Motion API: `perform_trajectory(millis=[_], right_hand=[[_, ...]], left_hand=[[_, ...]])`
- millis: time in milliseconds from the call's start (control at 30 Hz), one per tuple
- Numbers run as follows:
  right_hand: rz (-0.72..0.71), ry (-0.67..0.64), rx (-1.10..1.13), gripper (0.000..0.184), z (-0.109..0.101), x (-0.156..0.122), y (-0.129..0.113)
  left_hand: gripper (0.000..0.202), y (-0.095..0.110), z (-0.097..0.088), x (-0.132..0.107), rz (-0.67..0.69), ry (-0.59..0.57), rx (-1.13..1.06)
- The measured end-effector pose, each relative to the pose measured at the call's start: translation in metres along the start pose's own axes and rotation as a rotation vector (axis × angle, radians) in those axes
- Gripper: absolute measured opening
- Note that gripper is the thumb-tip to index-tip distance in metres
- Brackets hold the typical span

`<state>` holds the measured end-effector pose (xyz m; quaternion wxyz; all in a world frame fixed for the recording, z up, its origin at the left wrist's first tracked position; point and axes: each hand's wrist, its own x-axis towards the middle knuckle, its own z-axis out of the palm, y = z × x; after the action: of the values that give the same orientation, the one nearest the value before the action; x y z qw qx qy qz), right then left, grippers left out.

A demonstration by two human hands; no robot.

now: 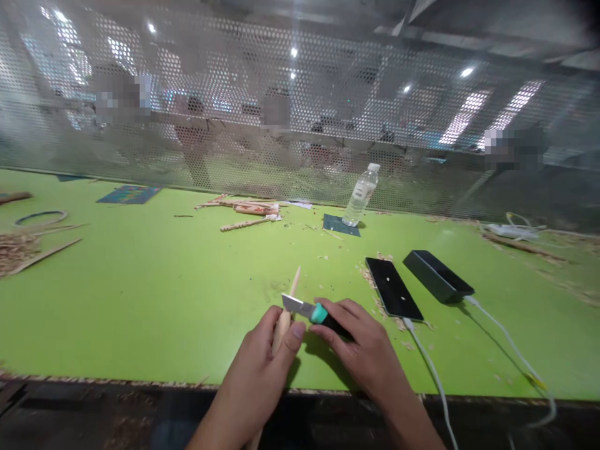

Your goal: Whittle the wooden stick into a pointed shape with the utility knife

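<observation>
Near the front edge of the green table [178,312], my left hand [260,356] is closed round a pale wooden stick [282,328] whose thin, tapered tip points away from me. My right hand [359,340] grips a utility knife [323,314] with a black and teal handle. Its short metal blade reaches left and lies across the stick, just beyond my left fingers. The left thumb is close to the blade's underside; whether it touches the knife I cannot tell. Part of the knife handle is hidden by my right fingers.
Right of my hands lie a phone [394,289] and a black box-shaped device [438,276], both with white cables. A water bottle [360,197] stands behind. Carved sticks [250,209] lie at the back, wood shavings [19,251] at the left. A perforated metal screen [225,81] rises behind.
</observation>
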<state>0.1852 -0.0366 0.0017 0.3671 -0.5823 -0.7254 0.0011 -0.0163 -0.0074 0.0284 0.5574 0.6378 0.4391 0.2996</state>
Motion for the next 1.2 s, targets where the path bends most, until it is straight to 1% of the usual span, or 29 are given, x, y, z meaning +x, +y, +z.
perform_trajectory(millis=[100,200,300,400,433,500,567,667,733,833,933,1067,1200], right_hand=[[-0.051,-0.063,0.024,0.040,-0.001,-0.001,-0.003],[-0.053,-0.054,0.015,0.041,0.000,-0.001,-0.004],[-0.020,0.002,-0.013,0.043,0.002,-0.001,-0.002],[0.060,0.121,-0.078,0.042,0.004,-0.001,0.002],[0.084,0.154,-0.092,0.040,0.004,-0.001,0.003],[0.118,0.176,-0.084,0.036,0.004,0.000,0.004],[0.132,0.163,-0.050,0.035,0.004,0.001,0.003],[0.149,0.135,-0.016,0.035,0.005,0.001,0.001],[0.162,0.114,0.005,0.033,0.005,0.001,0.001],[0.171,0.100,0.033,0.030,0.004,0.000,0.001],[0.165,0.096,0.064,0.028,0.003,-0.001,0.002],[0.177,0.076,0.102,0.028,0.001,-0.003,0.000],[0.178,0.004,0.130,0.028,-0.003,-0.005,-0.004]], left_hand=[[0.041,0.000,-0.001,-0.001,0.003,0.014,0.046],[0.037,-0.001,0.000,-0.001,0.019,0.020,0.069],[0.036,-0.004,0.001,0.001,0.015,0.008,0.100],[0.039,-0.007,0.002,0.002,-0.013,-0.020,0.138],[0.040,-0.008,0.002,0.002,-0.017,-0.025,0.131],[0.040,-0.009,-0.001,-0.001,-0.022,-0.038,0.070],[0.039,-0.009,-0.005,-0.004,-0.040,-0.087,-0.046],[0.042,-0.007,-0.011,-0.006,-0.110,-0.205,-0.183],[0.046,-0.006,-0.012,-0.005,-0.143,-0.247,-0.189],[0.055,-0.005,-0.010,-0.003,-0.148,-0.277,-0.188],[0.057,-0.007,-0.008,-0.001,-0.156,-0.269,-0.240],[0.054,-0.007,-0.005,-0.002,-0.154,-0.190,-0.304],[0.048,-0.003,-0.004,-0.003,-0.142,-0.140,-0.259]])
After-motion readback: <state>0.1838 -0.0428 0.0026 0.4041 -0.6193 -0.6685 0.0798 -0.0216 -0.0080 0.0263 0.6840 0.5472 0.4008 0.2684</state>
